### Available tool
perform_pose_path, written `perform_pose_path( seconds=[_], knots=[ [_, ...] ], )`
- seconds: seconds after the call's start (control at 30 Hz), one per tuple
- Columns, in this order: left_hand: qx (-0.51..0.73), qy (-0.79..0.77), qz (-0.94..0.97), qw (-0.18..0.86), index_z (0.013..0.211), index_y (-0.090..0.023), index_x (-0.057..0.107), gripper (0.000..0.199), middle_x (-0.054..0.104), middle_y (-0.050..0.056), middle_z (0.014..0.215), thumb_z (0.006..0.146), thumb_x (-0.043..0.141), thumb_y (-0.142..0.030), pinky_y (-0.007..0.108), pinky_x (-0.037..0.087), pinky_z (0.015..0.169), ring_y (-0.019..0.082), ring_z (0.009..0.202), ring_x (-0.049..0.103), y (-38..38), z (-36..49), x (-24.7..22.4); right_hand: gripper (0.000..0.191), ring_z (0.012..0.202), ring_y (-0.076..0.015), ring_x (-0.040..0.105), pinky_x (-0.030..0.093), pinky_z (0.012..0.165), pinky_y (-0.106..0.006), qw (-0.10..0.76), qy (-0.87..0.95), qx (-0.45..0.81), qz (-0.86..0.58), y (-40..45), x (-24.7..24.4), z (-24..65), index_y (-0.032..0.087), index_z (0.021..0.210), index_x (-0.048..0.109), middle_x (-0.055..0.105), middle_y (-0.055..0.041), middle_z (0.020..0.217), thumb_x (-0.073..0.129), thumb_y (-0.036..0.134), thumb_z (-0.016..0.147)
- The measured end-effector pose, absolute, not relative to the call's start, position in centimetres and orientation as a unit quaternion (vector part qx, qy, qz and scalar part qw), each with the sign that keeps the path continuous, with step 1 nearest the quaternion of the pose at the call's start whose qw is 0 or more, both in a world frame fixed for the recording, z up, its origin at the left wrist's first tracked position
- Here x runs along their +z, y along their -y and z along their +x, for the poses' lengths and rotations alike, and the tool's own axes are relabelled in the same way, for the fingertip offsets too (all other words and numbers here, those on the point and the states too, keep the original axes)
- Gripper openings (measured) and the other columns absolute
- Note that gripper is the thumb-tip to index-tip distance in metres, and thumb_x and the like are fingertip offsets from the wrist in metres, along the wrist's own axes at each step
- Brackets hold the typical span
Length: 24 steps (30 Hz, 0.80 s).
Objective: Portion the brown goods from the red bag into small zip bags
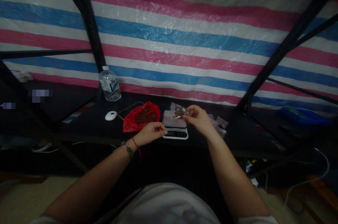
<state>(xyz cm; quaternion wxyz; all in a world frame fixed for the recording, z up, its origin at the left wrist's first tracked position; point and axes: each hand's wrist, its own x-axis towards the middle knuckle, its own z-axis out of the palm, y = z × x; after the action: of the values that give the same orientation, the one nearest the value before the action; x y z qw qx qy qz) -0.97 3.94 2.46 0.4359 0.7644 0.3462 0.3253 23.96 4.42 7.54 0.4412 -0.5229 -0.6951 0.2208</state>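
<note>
The water bottle (110,84) carries a white label with blue print too blurred to read, and the scale (175,127) display shows no legible digits.

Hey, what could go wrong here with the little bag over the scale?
The right hand pinches the small clear bag by one edge above the scale; if its mouth is open, contents may spill. The left hand rests at the scale's front edge and might skew a reading. The open red bag sits close and could get knocked.
</note>
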Motion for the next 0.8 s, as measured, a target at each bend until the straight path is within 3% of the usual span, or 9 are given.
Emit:
perform_pose_path(
  seconds=[0.1, 0.3, 0.37, 0.5, 0.7, 0.8],
  knots=[
    [0.369, -0.311, 0.705, 0.52, 0.08, -0.013, 0.057, 0.038, 0.057, -0.001, 0.068, 0.079, 0.059, -0.051, 0.019, 0.032, 0.046, 0.006, 0.048, 0.043, -3.6, -1.5, 3.2, 0.032, 0.062, -0.0129, 0.051, 0.039, 0.058, -0.024, 0.398, 0.729, 0.252, -0.497, -2.9, 7.1, 22.0, 0.019, 0.095, 0.06, 0.054, 0.0031, 0.069, 0.07, 0.036, 0.07],
    [0.319, -0.322, 0.692, 0.563, 0.072, -0.01, 0.062, 0.038, 0.059, 0.001, 0.056, 0.081, 0.06, -0.048, 0.017, 0.031, 0.041, 0.006, 0.042, 0.048, -3.4, -1.7, 3.1, 0.031, 0.064, -0.0129, 0.051, 0.04, 0.061, -0.025, 0.364, 0.739, 0.279, -0.494, -2.0, 4.9, 21.5, 0.019, 0.101, 0.062, 0.055, 0.0018, 0.073, 0.068, 0.031, 0.074],
    [0.311, -0.311, 0.682, 0.584, 0.074, -0.009, 0.064, 0.041, 0.063, 0.004, 0.06, 0.081, 0.058, -0.049, 0.017, 0.032, 0.041, 0.007, 0.043, 0.052, -3.4, -1.4, 2.9, 0.031, 0.065, -0.0126, 0.051, 0.04, 0.061, -0.025, 0.381, 0.729, 0.256, -0.507, -1.9, 4.7, 21.6, 0.019, 0.103, 0.061, 0.056, 0.0004, 0.079, 0.066, 0.029, 0.074],
    [0.302, -0.333, 0.681, 0.578, 0.071, -0.01, 0.064, 0.041, 0.066, 0.005, 0.066, 0.079, 0.061, -0.05, 0.017, 0.035, 0.042, 0.007, 0.045, 0.055, -2.9, -0.5, 2.6, 0.019, 0.062, -0.0118, 0.048, 0.036, 0.057, -0.023, 0.378, 0.739, 0.246, -0.5, -0.9, 5.0, 20.9, 0.019, 0.082, 0.058, 0.055, 0.001, 0.071, 0.064, 0.036, 0.079],
    [0.256, -0.339, 0.724, 0.544, 0.068, -0.012, 0.064, 0.03, 0.059, 0.0, 0.053, 0.077, 0.066, -0.04, 0.018, 0.042, 0.048, 0.009, 0.048, 0.055, -1.6, 0.6, 2.2, 0.039, 0.053, -0.0086, 0.042, 0.03, 0.049, -0.02, 0.287, 0.758, 0.376, -0.45, 0.6, 4.5, 18.8, 0.017, 0.063, 0.051, 0.05, 0.003, 0.057, 0.063, 0.051, 0.079],
    [0.24, -0.333, 0.765, 0.496, 0.07, -0.012, 0.068, 0.024, 0.06, -0.001, 0.053, 0.078, 0.065, -0.034, 0.017, 0.041, 0.049, 0.008, 0.048, 0.055, -1.2, 0.7, 2.2, 0.043, 0.051, -0.0084, 0.045, 0.033, 0.047, -0.019, 0.27, 0.735, 0.444, -0.436, 0.6, 3.9, 18.5, 0.018, 0.062, 0.049, 0.049, 0.0029, 0.056, 0.055, 0.055, 0.083]
  ],
)
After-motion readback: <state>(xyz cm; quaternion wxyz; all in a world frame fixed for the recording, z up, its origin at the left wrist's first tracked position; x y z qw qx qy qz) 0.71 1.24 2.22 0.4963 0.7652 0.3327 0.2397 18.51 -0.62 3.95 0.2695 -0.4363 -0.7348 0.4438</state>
